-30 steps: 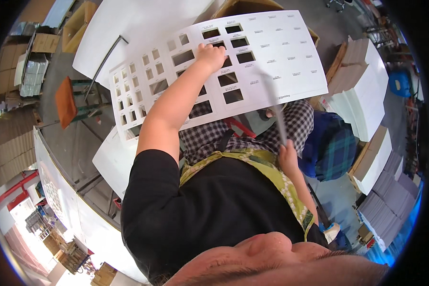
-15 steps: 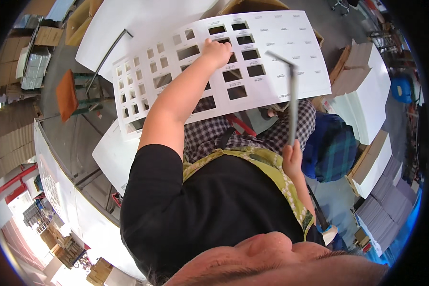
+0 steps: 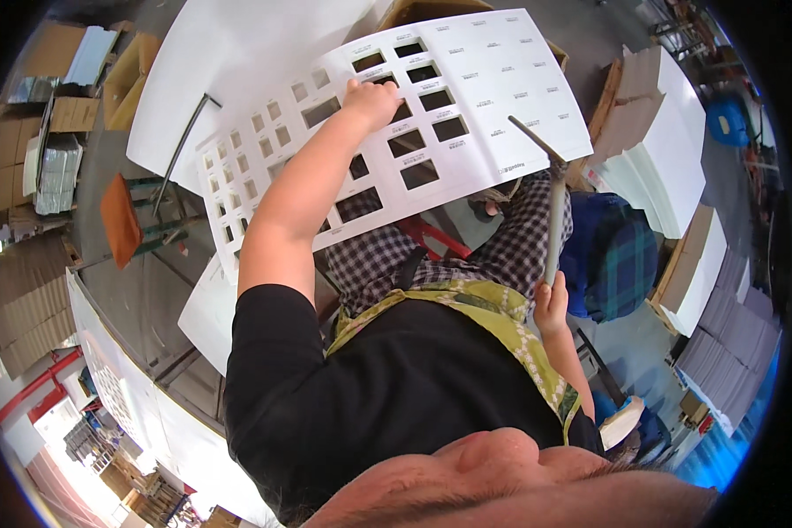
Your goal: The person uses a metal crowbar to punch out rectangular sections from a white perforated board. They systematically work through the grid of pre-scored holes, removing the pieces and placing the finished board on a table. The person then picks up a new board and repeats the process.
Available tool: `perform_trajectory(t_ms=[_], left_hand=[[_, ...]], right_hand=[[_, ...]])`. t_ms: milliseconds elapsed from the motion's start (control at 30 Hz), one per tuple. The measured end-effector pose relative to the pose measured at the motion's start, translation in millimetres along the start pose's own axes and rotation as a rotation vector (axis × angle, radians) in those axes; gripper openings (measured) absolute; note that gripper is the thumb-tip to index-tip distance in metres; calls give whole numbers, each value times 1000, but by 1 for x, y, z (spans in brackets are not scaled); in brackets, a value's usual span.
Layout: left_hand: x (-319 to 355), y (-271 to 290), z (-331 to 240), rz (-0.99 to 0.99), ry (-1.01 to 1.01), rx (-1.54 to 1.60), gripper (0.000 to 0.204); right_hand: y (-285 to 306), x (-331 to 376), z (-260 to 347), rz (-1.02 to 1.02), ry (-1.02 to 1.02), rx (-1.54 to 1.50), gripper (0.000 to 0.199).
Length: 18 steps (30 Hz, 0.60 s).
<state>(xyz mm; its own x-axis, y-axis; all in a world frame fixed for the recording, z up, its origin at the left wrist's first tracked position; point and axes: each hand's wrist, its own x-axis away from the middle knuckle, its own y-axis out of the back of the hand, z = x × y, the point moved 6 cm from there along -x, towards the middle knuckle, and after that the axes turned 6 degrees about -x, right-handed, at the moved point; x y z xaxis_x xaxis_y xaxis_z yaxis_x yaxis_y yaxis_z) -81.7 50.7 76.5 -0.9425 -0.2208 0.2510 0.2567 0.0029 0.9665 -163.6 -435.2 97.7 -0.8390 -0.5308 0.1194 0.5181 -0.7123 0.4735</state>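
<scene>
A large white printed cardboard sheet [image 3: 475, 167] with rows of rectangular cut-out windows slants across my lap. My left hand [image 3: 374, 104] is curled over a window edge among the larger cut-outs, holding the sheet; some fingertips are hidden. At my right side, my right hand [image 3: 551, 304] is closed round the lower end of a hammer [image 3: 555, 220] with a pale handle and a long, thin, dark head. The hammer head overlaps the uncut, printed part of the sheet in view; I cannot tell whether it touches.
Another white sheet [image 3: 172, 106] lies beyond, with a bent dark metal bar [image 3: 183, 145] across it. An orange-brown seat [image 3: 121, 220] stands at the left. To the right are a blue plaid cushion [image 3: 614, 264] and stacks of white sheets [image 3: 656, 141]. A cardboard box [image 3: 130, 84] sits far left.
The hammer has come lower in view, toward me, and its blur has gone. My right hand has shifted slightly right and down. The sheet and left hand appear further left as the view shifts.
</scene>
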Motion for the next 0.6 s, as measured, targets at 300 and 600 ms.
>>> perform_trajectory(t_ms=[300,600], left_hand=[[-23,-5,4,-27,-5,-1,30],[-23,-16,4,2,26,-39,34]], right_hand=[[-21,-6,-6,140,-65,131,13],[-7,-3,36,18,485,-530,17]])
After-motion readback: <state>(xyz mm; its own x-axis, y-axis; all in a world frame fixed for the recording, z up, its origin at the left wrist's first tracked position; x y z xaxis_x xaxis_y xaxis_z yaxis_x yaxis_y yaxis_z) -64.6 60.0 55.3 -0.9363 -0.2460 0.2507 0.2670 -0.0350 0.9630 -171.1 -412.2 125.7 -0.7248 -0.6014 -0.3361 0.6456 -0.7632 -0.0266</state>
